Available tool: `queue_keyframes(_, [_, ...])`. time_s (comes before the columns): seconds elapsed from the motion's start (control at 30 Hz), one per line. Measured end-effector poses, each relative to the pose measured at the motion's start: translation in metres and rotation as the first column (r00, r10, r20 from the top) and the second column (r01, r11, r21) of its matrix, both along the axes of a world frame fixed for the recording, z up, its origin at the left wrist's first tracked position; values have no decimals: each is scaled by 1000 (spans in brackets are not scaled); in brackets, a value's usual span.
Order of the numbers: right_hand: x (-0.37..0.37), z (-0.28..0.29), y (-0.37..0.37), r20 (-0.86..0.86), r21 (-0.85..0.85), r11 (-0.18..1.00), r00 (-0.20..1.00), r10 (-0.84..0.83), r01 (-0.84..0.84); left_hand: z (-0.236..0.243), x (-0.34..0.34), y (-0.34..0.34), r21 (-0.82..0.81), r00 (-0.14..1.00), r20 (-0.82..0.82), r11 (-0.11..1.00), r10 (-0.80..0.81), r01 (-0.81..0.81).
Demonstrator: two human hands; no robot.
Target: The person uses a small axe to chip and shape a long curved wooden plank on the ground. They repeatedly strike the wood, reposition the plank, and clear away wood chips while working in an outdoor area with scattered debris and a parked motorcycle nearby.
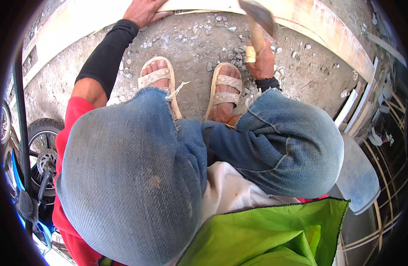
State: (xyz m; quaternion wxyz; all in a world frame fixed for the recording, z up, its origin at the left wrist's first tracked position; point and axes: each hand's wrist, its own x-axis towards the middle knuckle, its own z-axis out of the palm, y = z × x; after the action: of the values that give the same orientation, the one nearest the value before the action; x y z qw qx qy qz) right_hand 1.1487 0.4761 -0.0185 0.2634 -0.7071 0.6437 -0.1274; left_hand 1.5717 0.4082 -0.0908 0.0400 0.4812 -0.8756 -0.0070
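Observation:
My left hand [144,11] lies at the top edge of the view on a long pale wooden board [319,26]. Its thumb and a finger are spread apart along the board's near edge, and the rest of the fingers run out of the picture. Wrapped round the wooden handle of a hammer [256,37] is my right hand [261,62]. The hammer's dark metal head hangs over the board, slightly blurred, its upper end cut off by the frame. A yellow band circles the handle beside my fingers.
Gravelly ground [190,48] lies between my sandalled feet and the board. A motorbike wheel [42,150] stands at my left. At the right are wood strips [359,106], a blue-grey plastic piece [357,177] and thin curved rods. Green cloth [275,235] drapes over my lap.

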Motion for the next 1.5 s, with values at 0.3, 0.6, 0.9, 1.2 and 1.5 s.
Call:
queue_keyframes(0.3, [-13,17,-10,129,-374,927,989,74,-20,2,-3,2,25,999,20,999,32,-32])
queue_keyframes(0.6, [-11,-11,-8,-1,-5,999,999,37,-37,-1,-4,0,19,1000,5,999,31,-31])
queue_keyframes(0.9, [-19,-3,-2,-134,97,995,990,47,-34,6,-8,3,38,997,-12,996,78,-78])
queue_keyframes(1.2, [-28,-11,24,-108,104,986,987,-121,132,10,-74,41,20,973,-144,984,179,-178])
queue_keyframes(1.5, [-33,-14,26,-102,89,986,986,-133,142,14,-90,38,17,979,-47,980,199,-198])
